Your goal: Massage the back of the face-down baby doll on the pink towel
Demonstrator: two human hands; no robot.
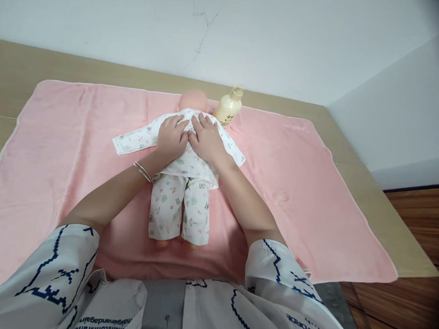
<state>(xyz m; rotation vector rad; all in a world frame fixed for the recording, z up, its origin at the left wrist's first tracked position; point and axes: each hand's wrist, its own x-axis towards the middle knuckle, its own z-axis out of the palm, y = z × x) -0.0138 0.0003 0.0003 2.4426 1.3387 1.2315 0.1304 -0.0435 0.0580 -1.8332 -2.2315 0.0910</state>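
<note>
A baby doll (193,101) lies stretched out on a pink blanket (291,196), its bald head away from me and its feet toward me. It wears a white printed top (193,167) and matching trousers (167,206). Flat on the upper part of the top rests my left hand (170,137), fingers spread. My right hand (207,140) lies open beside it, the two thumbs close together. Neither hand grips anything. The doll's own hands are hidden in or under the sleeves.
Just right of the doll's head stands a cream pump bottle (229,108), slightly tilted in view. The blanket covers most of a wooden table (353,185). Behind it rises a white wall (138,30) with cracks. Brown wood flooring (416,226) shows at the right.
</note>
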